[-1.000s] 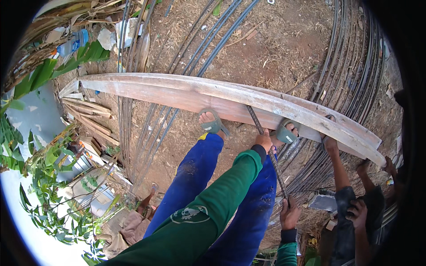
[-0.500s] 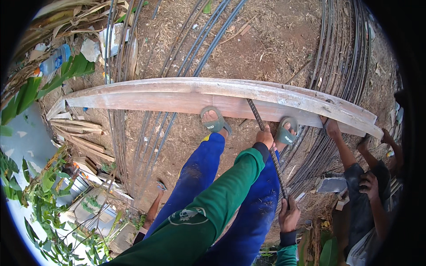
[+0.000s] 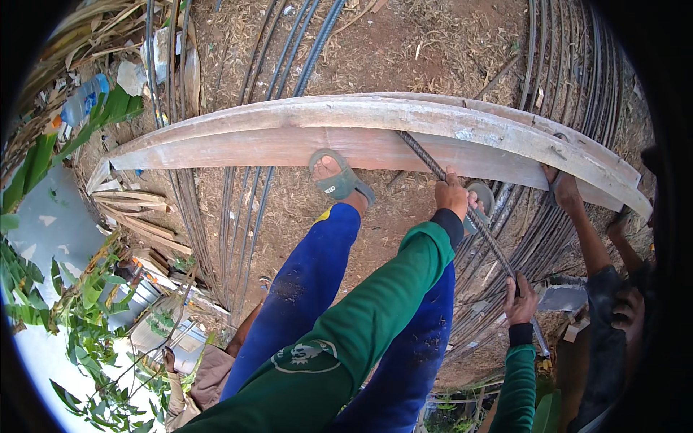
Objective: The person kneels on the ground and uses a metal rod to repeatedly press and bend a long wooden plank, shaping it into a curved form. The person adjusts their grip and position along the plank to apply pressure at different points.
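A ribbed steel reinforcing bar [image 3: 491, 242] slants from the beam's underside down to the right. My left hand [image 3: 451, 196] is closed round its middle, in front of my right foot. Farther down, my right hand [image 3: 520, 302] grips it close to the lower end, which sticks out past the wrist. A long pale wooden beam [image 3: 289, 114] with a raised edge lies crosswise beyond my feet; the bar's upper tip disappears under that edge. My left sandal [image 3: 338, 175] stands against the beam's near side, and my left hand partly covers the right sandal.
Long steel bars [image 3: 498, 289] run beneath the beam on the right, with thinner bars [image 3: 249, 202] on the left. Another person's foot [image 3: 567, 191] is at the beam's right end. A second person [image 3: 209, 375] is at lower left. Wooden strips [image 3: 141, 216] lie at left.
The bar has swung flatter, its lower end moving right. Both my hands have shifted right with it, the right hand also rising. More of a person shows at lower left.
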A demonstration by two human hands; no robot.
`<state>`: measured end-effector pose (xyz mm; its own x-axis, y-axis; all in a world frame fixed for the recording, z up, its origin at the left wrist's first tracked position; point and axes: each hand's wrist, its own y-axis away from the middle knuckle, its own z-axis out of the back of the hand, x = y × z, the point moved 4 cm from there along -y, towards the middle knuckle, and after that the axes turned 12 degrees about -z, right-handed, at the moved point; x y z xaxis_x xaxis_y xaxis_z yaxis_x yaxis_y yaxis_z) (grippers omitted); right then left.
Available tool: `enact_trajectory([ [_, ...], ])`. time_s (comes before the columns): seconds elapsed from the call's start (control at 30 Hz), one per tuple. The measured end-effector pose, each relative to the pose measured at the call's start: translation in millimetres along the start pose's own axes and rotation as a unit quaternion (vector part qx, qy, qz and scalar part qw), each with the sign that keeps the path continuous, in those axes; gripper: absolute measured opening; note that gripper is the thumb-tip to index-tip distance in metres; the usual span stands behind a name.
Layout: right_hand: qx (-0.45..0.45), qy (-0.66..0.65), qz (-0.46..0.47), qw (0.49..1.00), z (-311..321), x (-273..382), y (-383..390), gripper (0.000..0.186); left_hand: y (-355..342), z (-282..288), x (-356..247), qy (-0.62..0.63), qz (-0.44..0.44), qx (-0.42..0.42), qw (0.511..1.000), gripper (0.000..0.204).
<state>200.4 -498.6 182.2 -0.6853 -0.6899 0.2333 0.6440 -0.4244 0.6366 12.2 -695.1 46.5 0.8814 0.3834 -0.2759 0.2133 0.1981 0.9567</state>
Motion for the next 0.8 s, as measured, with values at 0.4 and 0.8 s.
enact_trajectory([
  [0.4, 0.018, 0.001, 0.032, 0.999, -0.1, -18.9, -51.9, 0.038, -48.5, -10.7, 41.5, 0.047, -0.023, 0.021, 0.998, 0.056],
  [0.8, 0.057, -0.04, -0.049, 0.996, -16.0, -5.0, -27.1, 0.047, -27.6, 0.0, 25.1, 0.032, -0.007, 0.031, 0.999, 0.051],
])
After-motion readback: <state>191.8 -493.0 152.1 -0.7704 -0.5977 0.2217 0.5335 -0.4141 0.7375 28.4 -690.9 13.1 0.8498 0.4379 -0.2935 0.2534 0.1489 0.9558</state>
